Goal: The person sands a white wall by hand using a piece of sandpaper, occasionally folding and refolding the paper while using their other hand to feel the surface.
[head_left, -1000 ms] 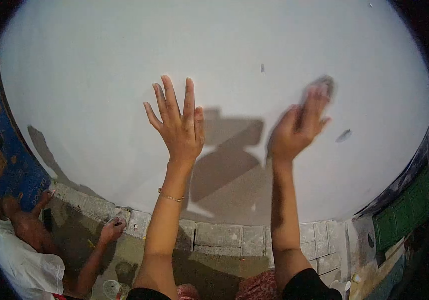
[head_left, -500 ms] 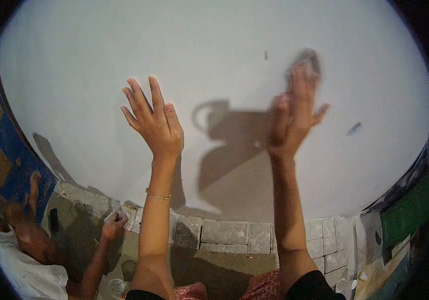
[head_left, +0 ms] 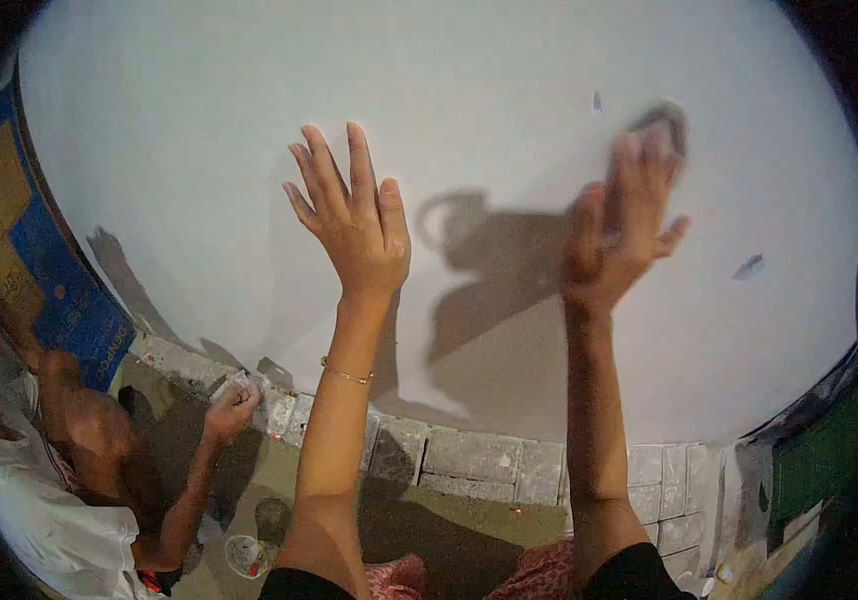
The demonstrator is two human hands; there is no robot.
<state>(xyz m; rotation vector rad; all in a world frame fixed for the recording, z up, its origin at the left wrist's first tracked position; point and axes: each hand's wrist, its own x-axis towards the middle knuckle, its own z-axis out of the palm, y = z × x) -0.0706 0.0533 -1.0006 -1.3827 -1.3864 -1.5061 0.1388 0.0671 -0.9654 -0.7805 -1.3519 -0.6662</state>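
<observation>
My left hand [head_left: 354, 235] lies flat against a smooth white wall [head_left: 249, 60], fingers spread and nothing in it. A thin gold-coloured bracelet [head_left: 347, 375] circles that wrist. Higher up on the right, my right hand [head_left: 629, 215] presses toward the same wall, blurred by motion. Its middle fingers stretch over a dark grey patch [head_left: 676, 118] that shows past the fingertips; it looks like a thin piece under them, but blur hides its kind. Two small dark marks show on the wall, one above [head_left: 597, 101] and one to the right [head_left: 749, 266] of this hand.
A person in a white shirt [head_left: 49, 500] crouches at lower left, one hand [head_left: 234, 400] near the wall's base. Grey blocks [head_left: 469, 458] line that base. A clear cup [head_left: 246, 556] stands on the floor. Blue and brown sheets [head_left: 69, 300] lie left; something green [head_left: 819, 440] is right.
The view has turned, shifting the scene rightward. My left hand keeps its place on the wall. My right hand has slid slightly downward along the wall, the dark patch moving with its fingertips.
</observation>
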